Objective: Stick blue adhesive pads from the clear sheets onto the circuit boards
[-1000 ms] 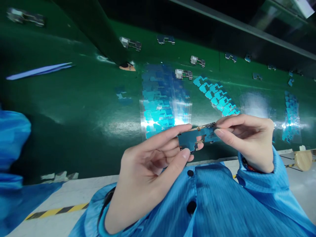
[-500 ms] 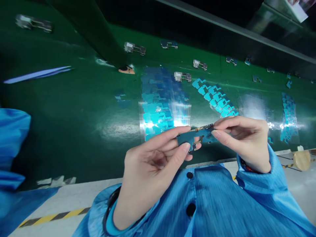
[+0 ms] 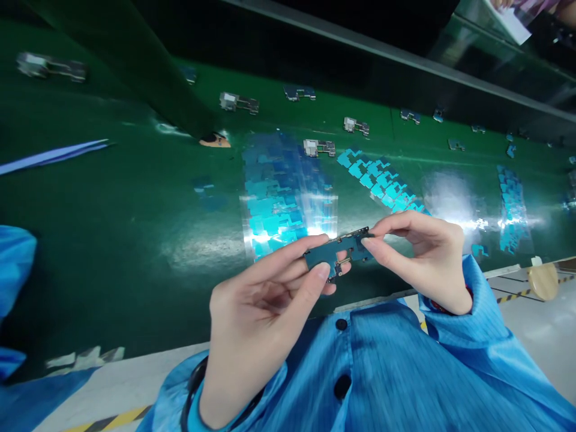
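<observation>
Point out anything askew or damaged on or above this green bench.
The white tape at the near left edge of the green bench looks ragged, its pieces uneven. The held circuit board shows no clear damage.

A notched circuit board [image 3: 324,253], its broad face dark blue, slants in the air between the left hand [image 3: 265,306] and right hand [image 3: 423,252].

Looks like an electronics assy. wkshp.: PCBs [image 3: 310,147] on green bench [image 3: 144,288], striped tape [image 3: 117,418] on flr. [image 3: 544,330]
</observation>
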A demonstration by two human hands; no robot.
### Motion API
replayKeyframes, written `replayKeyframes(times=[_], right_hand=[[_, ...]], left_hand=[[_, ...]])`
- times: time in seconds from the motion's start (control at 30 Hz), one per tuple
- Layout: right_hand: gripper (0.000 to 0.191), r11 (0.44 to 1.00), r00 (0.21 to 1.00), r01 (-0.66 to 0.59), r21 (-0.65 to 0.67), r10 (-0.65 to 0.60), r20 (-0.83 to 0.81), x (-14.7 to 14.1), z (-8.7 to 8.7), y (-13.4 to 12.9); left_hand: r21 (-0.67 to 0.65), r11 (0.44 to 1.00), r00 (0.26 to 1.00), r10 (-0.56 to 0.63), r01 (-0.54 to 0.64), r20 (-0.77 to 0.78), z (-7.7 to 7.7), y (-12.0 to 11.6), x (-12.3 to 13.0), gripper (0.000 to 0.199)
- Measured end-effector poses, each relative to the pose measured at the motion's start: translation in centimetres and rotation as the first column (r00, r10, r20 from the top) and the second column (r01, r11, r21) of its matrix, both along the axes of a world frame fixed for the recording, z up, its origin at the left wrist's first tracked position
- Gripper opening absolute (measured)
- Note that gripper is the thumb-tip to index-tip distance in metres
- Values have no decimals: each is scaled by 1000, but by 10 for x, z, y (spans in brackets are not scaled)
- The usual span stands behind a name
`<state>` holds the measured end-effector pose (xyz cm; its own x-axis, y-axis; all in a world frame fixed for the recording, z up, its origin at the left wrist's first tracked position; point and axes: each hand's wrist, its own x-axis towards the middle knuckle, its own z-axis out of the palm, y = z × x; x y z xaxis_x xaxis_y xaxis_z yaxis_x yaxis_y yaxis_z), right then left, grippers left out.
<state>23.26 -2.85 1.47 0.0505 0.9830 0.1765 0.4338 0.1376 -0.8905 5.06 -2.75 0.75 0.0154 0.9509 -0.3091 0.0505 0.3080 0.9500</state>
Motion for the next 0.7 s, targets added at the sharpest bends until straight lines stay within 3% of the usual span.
replayKeyframes(times=[0.17, 0.43, 0.53, 0.6, 0.7], right_hand=[[12, 1000, 999, 4, -7, -3, 34, -1, 1, 0], [15, 999, 997, 33, -9, -32, 64, 3, -4, 4], [16, 993, 995, 91, -73, -93, -26, 12, -11, 4], [18, 982, 984, 43, -185, -73, -162, 14, -16, 1], [25, 925, 948, -154, -348, 39, -317, 16, -26, -1]], left_hand=[[4, 1000, 996, 20, -20, 84, 0, 1, 0, 25], [-3, 1000, 998, -16, 17, 54, 3, 3, -2, 24], [-20, 1000, 994, 20, -18, 112, -1, 5, -1, 23], [-29, 1000, 991, 2, 2, 137, -6, 7, -2, 25], [-34, 992, 980, -111, 118, 167, -18, 12, -1, 33]])
